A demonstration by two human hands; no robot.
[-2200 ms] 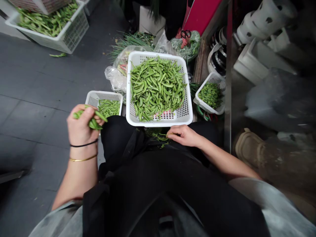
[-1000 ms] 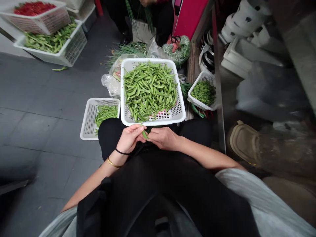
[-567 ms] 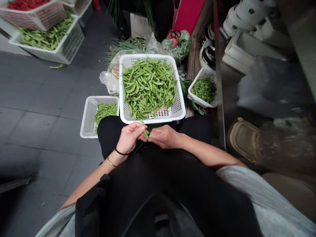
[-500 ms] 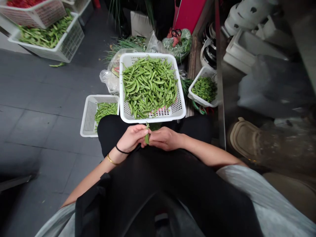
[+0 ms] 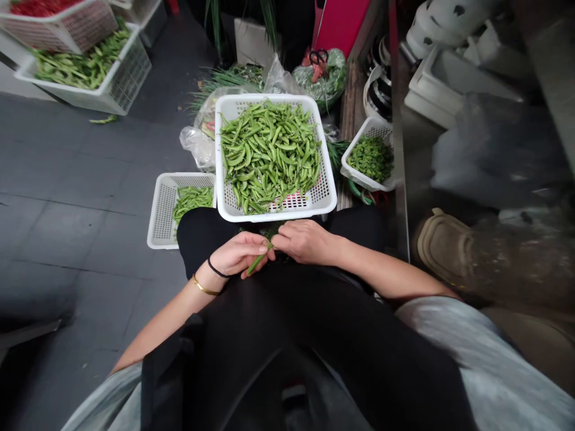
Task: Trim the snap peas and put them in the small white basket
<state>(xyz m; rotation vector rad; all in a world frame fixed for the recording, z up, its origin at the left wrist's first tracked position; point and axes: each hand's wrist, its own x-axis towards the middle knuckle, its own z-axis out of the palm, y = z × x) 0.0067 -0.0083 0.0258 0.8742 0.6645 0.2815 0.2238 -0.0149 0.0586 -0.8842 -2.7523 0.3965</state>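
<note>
My left hand [image 5: 238, 254] and my right hand [image 5: 306, 241] meet over my black apron, just below a large white basket [image 5: 330, 200] piled with green pea pods [image 5: 269, 155]. A single pea pod [image 5: 257, 262] lies slanted between them. The left fingers are closed round its lower part and the right fingertips pinch its upper end. A smaller white basket [image 5: 159, 221] to the left holds a small heap of pods [image 5: 192, 197].
A small basket [image 5: 389, 182] of green trimmings sits to the right by a metal counter edge. Plastic bags [image 5: 200, 146], chives [image 5: 224, 78] and scissors [image 5: 318, 58] lie behind the big basket. Stacked baskets [image 5: 121, 90] of pods and red chillies stand far left on the grey tiled floor.
The left hand dropped its handful by the small basket and came to the lap. Both hands took one pod, which has turned from upright to slanting low and left.
</note>
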